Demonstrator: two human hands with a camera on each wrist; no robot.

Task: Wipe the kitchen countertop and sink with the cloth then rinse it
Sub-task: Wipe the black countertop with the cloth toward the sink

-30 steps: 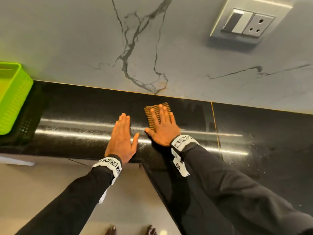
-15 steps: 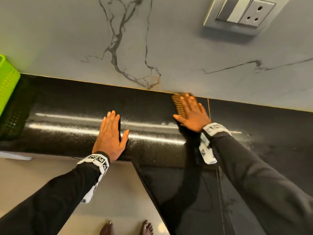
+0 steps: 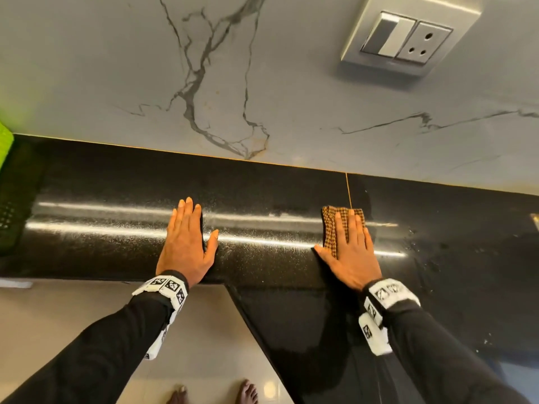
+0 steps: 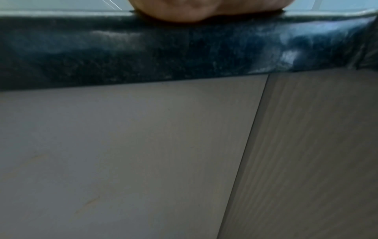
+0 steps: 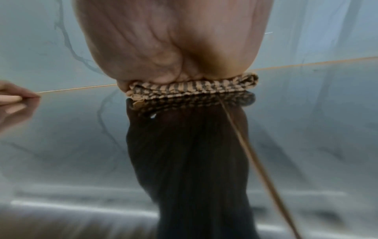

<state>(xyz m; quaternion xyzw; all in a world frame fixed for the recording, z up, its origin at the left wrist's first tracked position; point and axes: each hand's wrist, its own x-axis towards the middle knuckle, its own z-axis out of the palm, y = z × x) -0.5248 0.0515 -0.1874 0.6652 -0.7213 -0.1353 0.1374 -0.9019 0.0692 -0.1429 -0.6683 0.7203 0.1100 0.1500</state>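
Home kitchen: black stone countertop [image 3: 262, 199], marble backsplash [image 3: 145, 68], wall socket [image 3: 408, 39]

Head camera looks steeply down on the countertop [image 3: 262, 199]; both wrist cameras sit low near it, facing the wall [image 3: 116, 68].

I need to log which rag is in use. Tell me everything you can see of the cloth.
The cloth is a small woven rag, checked tan and dark brown, folded into a thick pad of several layers. It lies flat on the black countertop, across the thin seam line. The right hand presses it with straight fingers, covering most of it; its far and left edges show.
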